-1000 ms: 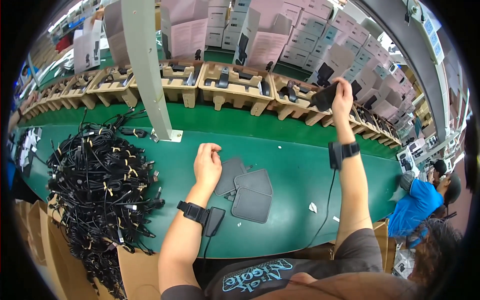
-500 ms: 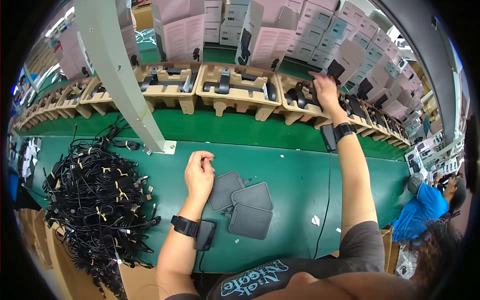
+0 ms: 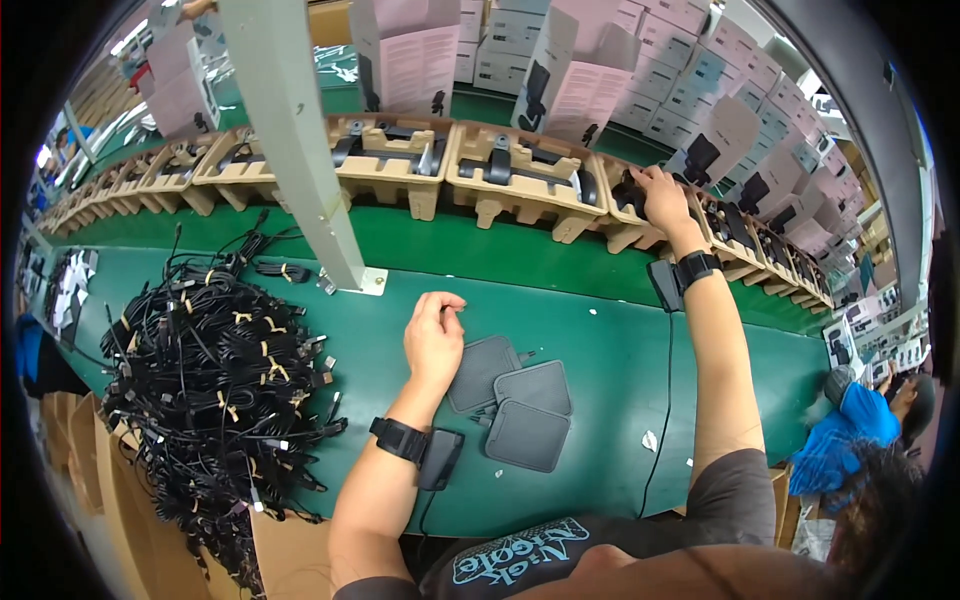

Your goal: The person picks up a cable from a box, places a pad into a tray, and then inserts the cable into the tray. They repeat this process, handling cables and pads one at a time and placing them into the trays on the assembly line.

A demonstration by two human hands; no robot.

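Observation:
My right hand (image 3: 664, 205) reaches to the far row, its fingers bent down into a moulded brown pulp tray (image 3: 622, 232). They touch black parts there; the hand hides what exactly lies under the fingertips. Over the green table, my left hand (image 3: 434, 340) is held with curled fingers, and nothing shows in it. Just right of it lie three flat dark grey pads with rounded corners, overlapping: one upper-left pad (image 3: 480, 372), a middle pad (image 3: 540, 385) and a front pad (image 3: 528, 436). Short plugs or cable ends stick out beside them.
A big heap of bundled black cables (image 3: 215, 370) covers the table's left. A grey metal post (image 3: 300, 150) rises beside it. More pulp trays (image 3: 525, 197) with black devices line the far ledge, open printed boxes (image 3: 412, 65) behind. A person in blue (image 3: 850, 430) is at right.
The view has shifted, so the table things sit farther right in the picture. My right hand's fingers have bent down into the tray. The left hand stays curled beside the pads.

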